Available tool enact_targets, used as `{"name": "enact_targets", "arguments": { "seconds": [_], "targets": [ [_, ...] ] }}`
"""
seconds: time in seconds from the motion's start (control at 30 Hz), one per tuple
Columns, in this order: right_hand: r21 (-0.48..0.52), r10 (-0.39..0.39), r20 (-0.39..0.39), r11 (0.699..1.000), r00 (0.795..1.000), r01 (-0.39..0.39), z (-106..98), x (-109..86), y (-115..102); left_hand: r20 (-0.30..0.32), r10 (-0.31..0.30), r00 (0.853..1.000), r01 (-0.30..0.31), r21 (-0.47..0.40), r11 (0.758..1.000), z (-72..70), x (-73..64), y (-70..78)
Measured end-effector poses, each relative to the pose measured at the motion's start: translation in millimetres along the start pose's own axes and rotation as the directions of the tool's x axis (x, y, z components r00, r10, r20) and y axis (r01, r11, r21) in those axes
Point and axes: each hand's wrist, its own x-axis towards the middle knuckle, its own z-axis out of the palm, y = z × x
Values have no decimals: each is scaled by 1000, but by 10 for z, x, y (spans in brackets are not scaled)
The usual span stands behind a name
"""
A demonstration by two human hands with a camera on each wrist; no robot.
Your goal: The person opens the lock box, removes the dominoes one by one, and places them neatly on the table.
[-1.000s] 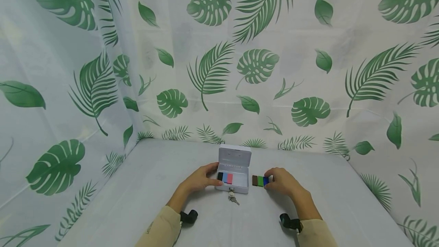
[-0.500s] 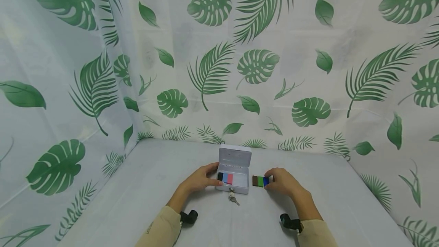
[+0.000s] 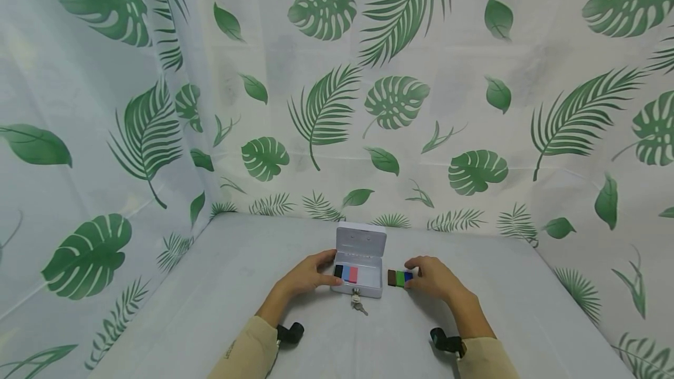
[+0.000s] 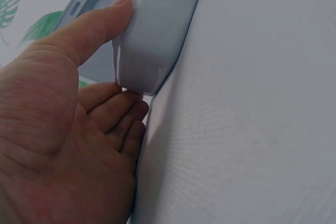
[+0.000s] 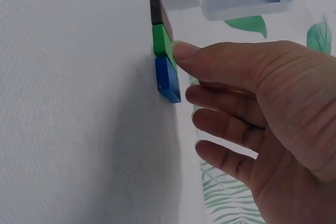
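Observation:
A small pale grey cash box (image 3: 372, 279) sits on the table with its lid (image 3: 360, 240) raised. Black (image 3: 339, 271), light blue (image 3: 345, 273) and pink (image 3: 353, 274) blocks lie in its left part. My left hand (image 3: 305, 275) grips the box's left end, thumb at the front rim and fingers along the side. Right of the box, brown (image 5: 155, 11), green (image 5: 159, 39) and blue (image 5: 167, 80) blocks line up end to end. My right hand (image 3: 436, 279) is at the blue end of that row, thumb tip over the green and blue blocks, other fingers apart.
Keys (image 3: 359, 306) hang from the lock at the box's front. A pale cloth covers the table (image 3: 337, 350), and a leaf-print curtain (image 3: 326, 104) rises behind and on the left. Black wrist cameras (image 3: 289, 333) sit on both forearms.
My right index finger has risen slightly from the blue block, and the thumb has shifted a little over its near end. The left hand, box and blocks look unmoved.

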Motion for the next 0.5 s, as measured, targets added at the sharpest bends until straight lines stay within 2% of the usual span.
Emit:
{"name": "enact_targets", "arguments": {
  "seconds": [0.13, 0.4, 0.5],
  "targets": [
    [6, -17, -21, 1000, 1000, 17, 9, 3, -17, 0, 1, 1000, -1, 1, 1000, 3, -5, -2],
    [13, -97, -55, 995, 994, 98, 18, 9, -100, -1, 1, 1000, -1, 6, 1000, 3, -2, -12],
    [18, -100, -57, 995, 993, 101, 19, 12, -116, -4, -2, 1000, 2, 9, 1000, 5, 9, -25]
  ]
}}
